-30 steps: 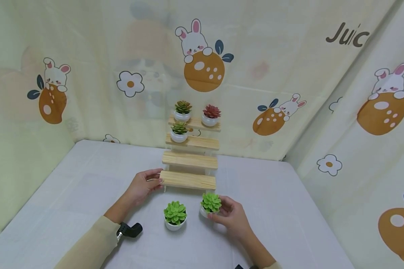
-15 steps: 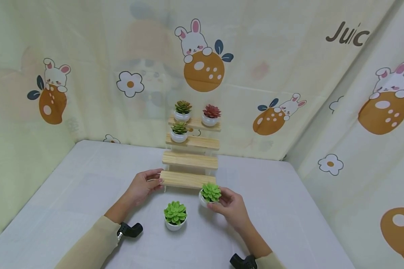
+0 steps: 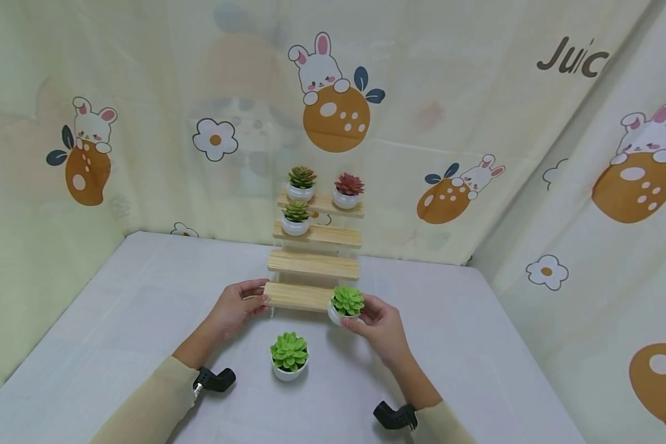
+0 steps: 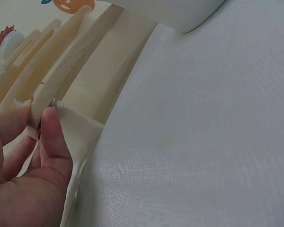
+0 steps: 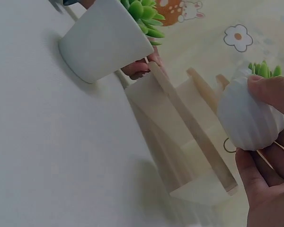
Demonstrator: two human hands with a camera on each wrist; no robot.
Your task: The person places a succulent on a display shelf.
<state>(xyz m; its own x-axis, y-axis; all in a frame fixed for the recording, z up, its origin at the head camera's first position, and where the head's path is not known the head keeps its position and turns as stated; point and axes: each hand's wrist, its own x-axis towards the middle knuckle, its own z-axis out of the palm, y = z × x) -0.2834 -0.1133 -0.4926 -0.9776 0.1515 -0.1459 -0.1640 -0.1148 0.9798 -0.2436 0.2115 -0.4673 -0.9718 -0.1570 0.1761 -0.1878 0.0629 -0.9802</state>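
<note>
A tiered wooden plant stand [image 3: 313, 264] rises at the centre of the table. My left hand [image 3: 237, 308] pinches the left end of its lowest shelf [image 4: 61, 71] between thumb and fingers. My right hand [image 3: 382, 327] holds a bright green succulent in a ribbed white pot [image 5: 251, 113], thumb on one side and fingers on the other. In the head view this succulent [image 3: 346, 301] overlaps the right end of the lowest shelf. A second green succulent [image 3: 288, 354] in a smooth white pot [image 5: 104, 42] stands on the table in front of the stand.
On the top shelf stand a dark green succulent [image 3: 301, 179] and a red succulent [image 3: 348, 185]; another green one [image 3: 296, 216] sits at the left of the shelf below. A white cloth covers the table [image 3: 144, 296]. A printed curtain [image 3: 244, 80] hangs behind.
My right hand has lifted the green succulent up and away from me, from the tabletop area to the lowest shelf's right end. My left hand has stayed on the shelf.
</note>
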